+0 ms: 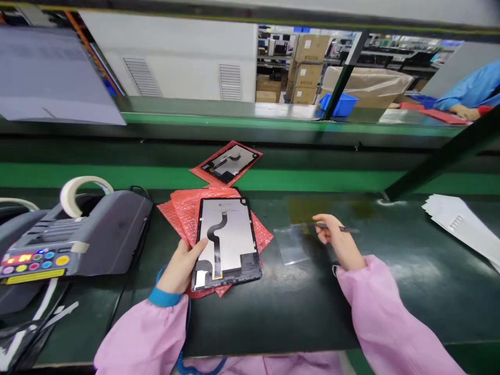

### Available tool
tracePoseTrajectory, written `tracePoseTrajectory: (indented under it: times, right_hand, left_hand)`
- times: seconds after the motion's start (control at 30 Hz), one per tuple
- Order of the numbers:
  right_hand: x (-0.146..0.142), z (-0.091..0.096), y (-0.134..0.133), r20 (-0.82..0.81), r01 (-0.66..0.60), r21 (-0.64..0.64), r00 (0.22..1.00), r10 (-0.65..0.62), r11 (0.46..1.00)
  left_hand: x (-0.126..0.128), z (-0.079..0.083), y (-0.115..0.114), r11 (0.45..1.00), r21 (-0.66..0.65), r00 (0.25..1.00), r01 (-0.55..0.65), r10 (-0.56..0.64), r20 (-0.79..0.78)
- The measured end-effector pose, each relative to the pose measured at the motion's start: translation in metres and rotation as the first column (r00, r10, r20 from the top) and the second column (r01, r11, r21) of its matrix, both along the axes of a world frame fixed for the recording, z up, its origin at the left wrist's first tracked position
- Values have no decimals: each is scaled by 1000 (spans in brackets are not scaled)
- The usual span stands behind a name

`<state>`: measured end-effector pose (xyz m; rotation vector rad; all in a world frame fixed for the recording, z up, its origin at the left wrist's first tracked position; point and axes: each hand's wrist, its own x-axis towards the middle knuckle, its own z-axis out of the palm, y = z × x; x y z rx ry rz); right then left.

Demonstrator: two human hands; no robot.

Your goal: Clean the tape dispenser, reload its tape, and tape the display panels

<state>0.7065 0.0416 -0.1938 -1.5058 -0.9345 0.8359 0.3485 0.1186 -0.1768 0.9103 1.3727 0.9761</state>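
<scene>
At a dark green bench (297,317), we gripped a display panel (238,234) in our left hand (177,268), thumb pressed over its left edge, the other fingers mostly hidden. The panel lay above red bubble bags (179,216), back face up, its long axis running nearly straight away from us; its black ribbon cable (216,250) snaked from the near end toward the far one. Our right hand (332,232) pinched a slim dark tool (349,229) beside a clear plastic sheet (291,247). Beyond, a second panel (236,162) slanted, far end rightward, on red wrap. A gray machine (117,229) carrying a tape roll (68,200) stood at left, white papers (461,224) at right. Across the partition we saw cardboard boxes (310,75), a blue bin (342,105) and a co-worker's blue sleeve (474,86).
</scene>
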Motion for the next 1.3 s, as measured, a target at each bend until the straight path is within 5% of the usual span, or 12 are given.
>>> tracePoseTrajectory:
  times: [0.1, 0.2, 0.3, 0.37, 0.43, 0.57, 0.7, 0.87, 1.3]
  right_hand:
    - [10, -12, -25, 34, 77, -25, 997, -76, 997]
    - [9, -22, -39, 60, 121, -64, 991, -118, 991]
    - [8, -27, -44, 92, 145, -82, 986, -137, 986]
    - [9, -28, -44, 128, 131, -99, 985, -118, 986]
    - [11, -30, -44, 165, 110, -113, 982, -91, 988]
    - [14, -33, -45, 223, 102, -126, 972, -72, 987]
    - [15, -33, -48, 247, 104, -145, 967, -66, 984]
    - [14, -28, -49, 274, 122, -145, 958, -78, 982]
    - [13, -23, -50, 340, 145, -133, 936, -92, 980]
  left_hand:
    - [2, -6, -10, 924, 370, 898, 94, 82, -433]
    - [25, 5, -33, 733, 570, 673, 373, 210, -709]
    - [75, 18, -53, 479, 480, 514, 735, 68, -855]
    - [117, 16, -59, 316, 421, 462, 850, -65, -885]
    - [156, 3, -58, 229, 393, 431, 891, -151, -889]
    - [200, -38, -51, 230, 329, 382, 916, -247, -890]
    - [202, -58, -51, 249, 351, 415, 903, -293, -861]
    - [199, -56, -52, 285, 400, 483, 871, -340, -807]
    - [202, -48, -51, 277, 356, 440, 892, -354, -825]
